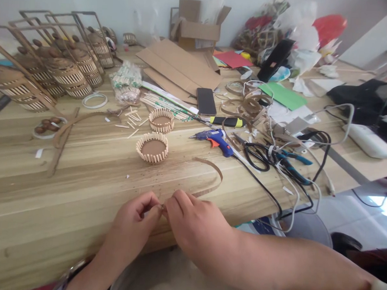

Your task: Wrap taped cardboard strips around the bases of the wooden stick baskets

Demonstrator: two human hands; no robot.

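- Grip on the left: the thumb and forefinger of my left hand (137,222) are pinched together on what looks like the end of the brown strip (207,191), only a tiny bit of it showing.
- Grip on the right: my right hand (194,221) meets the left fingertips, fingers curled closed about the same strip; from the head camera I can't make out its fingertips.
- Far left on the table (64,199), I have a cluster of slatted lanterns (69,75) with tall squared handles.
- Nearer me, round brown beads (46,123) sit together, a white ring (94,108) behind them to the right.
- Around the middle stand two small stick-walled baskets, the front basket (152,158) just beside the rear basket (162,128).
- Beyond my right hand, the strip's free length curves out over the table and bends back leftward.
- Past it lies a blue glue gun (226,146), nozzle to the left, a phone (206,101) behind it.
- Farther right I see black-handled scissors (247,145), then blue-handled pliers (296,157).
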